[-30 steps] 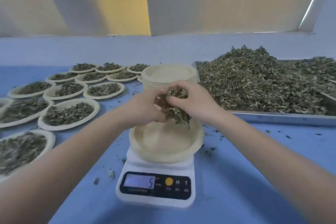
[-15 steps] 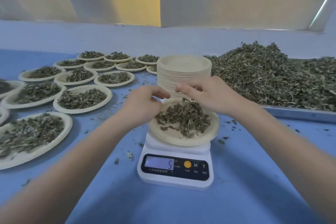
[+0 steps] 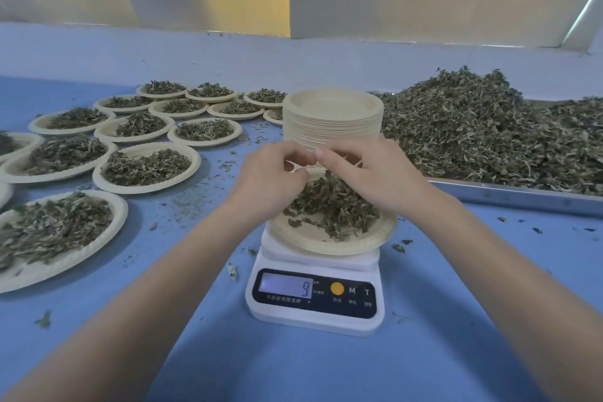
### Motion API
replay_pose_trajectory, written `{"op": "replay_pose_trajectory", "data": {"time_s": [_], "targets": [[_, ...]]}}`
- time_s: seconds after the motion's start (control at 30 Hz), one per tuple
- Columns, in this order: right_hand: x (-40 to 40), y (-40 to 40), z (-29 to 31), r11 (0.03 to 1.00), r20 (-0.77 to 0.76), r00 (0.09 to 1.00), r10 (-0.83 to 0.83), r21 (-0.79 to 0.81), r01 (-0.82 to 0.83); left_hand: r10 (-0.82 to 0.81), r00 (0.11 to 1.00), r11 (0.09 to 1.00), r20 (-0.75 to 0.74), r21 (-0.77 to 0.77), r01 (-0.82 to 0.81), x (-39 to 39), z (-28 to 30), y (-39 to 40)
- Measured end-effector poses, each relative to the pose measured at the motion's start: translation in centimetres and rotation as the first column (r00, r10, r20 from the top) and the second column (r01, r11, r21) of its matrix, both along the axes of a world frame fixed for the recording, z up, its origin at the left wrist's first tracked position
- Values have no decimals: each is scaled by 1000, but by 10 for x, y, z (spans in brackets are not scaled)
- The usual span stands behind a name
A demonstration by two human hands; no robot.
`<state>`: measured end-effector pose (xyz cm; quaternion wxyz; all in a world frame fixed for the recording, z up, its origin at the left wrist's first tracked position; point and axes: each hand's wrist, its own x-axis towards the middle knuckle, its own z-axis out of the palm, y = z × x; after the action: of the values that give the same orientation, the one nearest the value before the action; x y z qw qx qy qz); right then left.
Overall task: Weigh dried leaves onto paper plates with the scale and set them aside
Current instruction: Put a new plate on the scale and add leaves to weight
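Beneath both hands point(image 3: 323, 173), dried leaves point(image 3: 332, 206) lie on the scale's plate point(image 3: 368, 238).

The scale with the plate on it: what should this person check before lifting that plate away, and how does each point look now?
1. Scale display readable: ok, it shows 9.
2. Target weight reached: cannot tell.
3. Plate on the scale centred on the platform: ok.
4. Left hand and right hand off the plate: cannot tell, both hover over the leaves.
5. Free spot among the filled plates: ok, bare blue table beside them.
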<state>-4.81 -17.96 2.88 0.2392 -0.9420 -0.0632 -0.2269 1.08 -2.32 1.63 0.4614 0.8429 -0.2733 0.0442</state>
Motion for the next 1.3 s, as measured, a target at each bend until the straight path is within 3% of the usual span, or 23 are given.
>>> {"op": "replay_pose_trajectory", "data": {"time_s": [0.13, 0.23, 0.3, 0.4, 0.5, 0.73, 1.17, 1.3], "targets": [[-6, -6, -1, 995, -62, 997, 47, 85, -41, 31, 999, 999, 35, -17, -30, 2, -6, 6], [-15, -24, -3, 996, -207, 977, 44, 85, -27, 78, 996, 997, 37, -9, -78, 6, -15, 17], [-22, -37, -9, 996, -312, 949, 40, 88, -14, 73, 996, 997, -43, -28, -74, 7, -22, 23], [-30, -41, -24, 960, -403, 912, 81, 277, 37, -25, 949, 988, -315, -150, -23, 4, -30, 22], [-32, -26, -43, 894, -356, 931, 86, 440, 85, -89, 881, 974, -464, -225, -20, 1, -35, 15], [-20, -13, -49, 787, -152, 987, -55, 601, 136, -194, 814, 904, -547, -421, -68, 4, -31, 11], [-16, -13, -50, 781, -129, 990, -50, 613, 119, -192, 840, 889, -507, -452, -69, 4, -39, 10], [-17, -19, -51, 804, -146, 988, -57, 580, 132, -113, 859, 890, -499, -436, -136, 6, -45, 14]]}}
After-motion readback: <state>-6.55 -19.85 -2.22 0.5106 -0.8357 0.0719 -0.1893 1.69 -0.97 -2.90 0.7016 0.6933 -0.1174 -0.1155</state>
